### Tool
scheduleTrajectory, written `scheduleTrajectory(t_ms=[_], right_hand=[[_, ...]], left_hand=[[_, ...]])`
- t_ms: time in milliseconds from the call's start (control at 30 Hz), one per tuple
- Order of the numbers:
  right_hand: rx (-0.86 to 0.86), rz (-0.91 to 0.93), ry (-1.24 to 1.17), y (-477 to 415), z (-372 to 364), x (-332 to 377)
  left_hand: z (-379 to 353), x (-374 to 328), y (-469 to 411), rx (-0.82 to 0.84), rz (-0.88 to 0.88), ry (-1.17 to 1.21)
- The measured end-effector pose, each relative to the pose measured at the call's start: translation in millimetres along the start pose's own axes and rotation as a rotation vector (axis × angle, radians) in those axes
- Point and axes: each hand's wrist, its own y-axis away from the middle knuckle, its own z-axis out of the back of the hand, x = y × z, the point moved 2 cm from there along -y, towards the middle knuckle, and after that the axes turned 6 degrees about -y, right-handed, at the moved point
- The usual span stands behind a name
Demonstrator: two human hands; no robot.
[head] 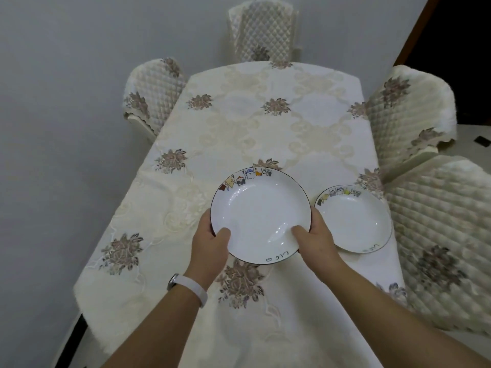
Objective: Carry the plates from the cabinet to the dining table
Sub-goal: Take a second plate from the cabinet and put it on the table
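Note:
I hold a white plate point(259, 213) with a dark rim and small coloured figures along its far edge, above the dining table point(239, 128). My left hand point(210, 243) grips its near left edge, thumb on top. My right hand point(316, 237) grips the near right edge the same way. A second plate point(356, 221) of the same pattern lies flat on the tablecloth just to the right, partly hidden behind my right hand. The table wears a cream cloth with brown flower prints.
Quilted cream chairs surround the table: one at the far end point(261, 30), one at the left point(151, 94), two at the right point(406, 112) point(446, 240). A grey wall point(66, 75) runs along the left. A white band sits on my left wrist point(188, 286).

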Motion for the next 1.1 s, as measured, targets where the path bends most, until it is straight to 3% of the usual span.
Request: scheduleTrajectory(t_ms=[733,967,1100], right_hand=[[-0.186,-0.128,0.211,-78,-31,-74],[-0.225,-0.186,0.145,-93,-17,-94],[-0.241,-0.21,0.167,-101,-10,-98]], left_hand=[[-21,82,-117,0.204,0.04,-0.07],[-50,105,-133,0.296,0.111,-0.185],[-58,104,-138,0.259,0.095,-0.323]])
